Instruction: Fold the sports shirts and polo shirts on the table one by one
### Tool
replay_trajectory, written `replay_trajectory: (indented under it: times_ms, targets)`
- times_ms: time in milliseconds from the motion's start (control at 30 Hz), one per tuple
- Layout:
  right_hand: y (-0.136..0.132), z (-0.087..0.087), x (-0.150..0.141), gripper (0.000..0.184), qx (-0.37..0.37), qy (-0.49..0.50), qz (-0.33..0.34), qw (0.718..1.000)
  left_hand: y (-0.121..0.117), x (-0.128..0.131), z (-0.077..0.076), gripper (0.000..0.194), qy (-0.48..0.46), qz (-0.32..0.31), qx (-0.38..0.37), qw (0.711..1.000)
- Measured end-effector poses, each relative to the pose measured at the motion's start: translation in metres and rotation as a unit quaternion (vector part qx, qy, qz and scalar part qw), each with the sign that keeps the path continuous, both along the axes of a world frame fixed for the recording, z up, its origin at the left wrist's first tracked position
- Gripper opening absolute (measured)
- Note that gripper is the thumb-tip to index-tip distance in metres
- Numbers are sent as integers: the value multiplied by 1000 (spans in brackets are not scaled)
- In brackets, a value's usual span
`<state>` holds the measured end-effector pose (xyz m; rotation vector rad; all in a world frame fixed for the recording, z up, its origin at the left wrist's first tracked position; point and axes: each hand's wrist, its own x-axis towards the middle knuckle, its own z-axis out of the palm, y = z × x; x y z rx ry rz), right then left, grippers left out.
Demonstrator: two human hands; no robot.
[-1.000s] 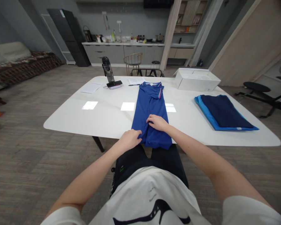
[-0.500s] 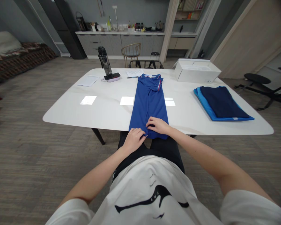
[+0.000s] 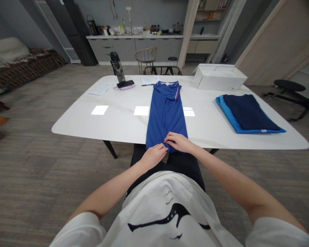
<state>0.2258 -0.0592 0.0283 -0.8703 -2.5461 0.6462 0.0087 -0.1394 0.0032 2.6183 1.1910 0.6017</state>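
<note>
1. White tabletop (image 3: 118,127) is carrying blue shirt (image 3: 167,118), centre frame, lower end overhanging near edge.
2. Left hand (image 3: 153,156), right hand (image 3: 179,142): both grips are pinching that end, probably steadying loose fabric.

White table (image 3: 113,125) — blue shirt (image 3: 167,111), box (image 3: 217,82)

Shows royal blue on the collared shirt (image 3: 164,113), edged white and red at the sleeve (image 3: 177,93); runs navy over bright blue on the stacked garments (image 3: 249,111), faintly veined white on the tabletop (image 3: 113,127), black-on-white on the T-shirt (image 3: 149,192).
</note>
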Motion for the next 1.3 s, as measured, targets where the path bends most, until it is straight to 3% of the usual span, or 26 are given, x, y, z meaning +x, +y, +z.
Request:
replay_trajectory:
  times_ms: [167,333,500,633,833,1000,1167,1300]
  targets:
    - [0,-6,5,19,0,-20,-7,1000,-6,-6,2,26,45,47,28,997]
    - [1,-6,3,22,-7,-34,1,999,20,-34,13,31,68,28,32,997]
    - [3,-6,10,35,-30,-30,6,999,62,-68,15,54,34,-62,-70,995]
    - [13,-5,38,44,-58,6,-5,998,82,-95,11,62,-3,-80,-159,984]
    - [33,-5,98,29,-114,-27,-30,993,93,-106,7,31,-41,-130,-164,977]
    - [35,-6,109,21,-141,-39,-22,989,104,-95,11,18,-57,-147,-159,975]
    - [42,10,98,26,-195,17,-74,978,117,-84,26,21,-171,-65,-252,950]
    - [72,19,88,32,-280,165,-162,932,150,-67,28,27,-374,31,-309,874]
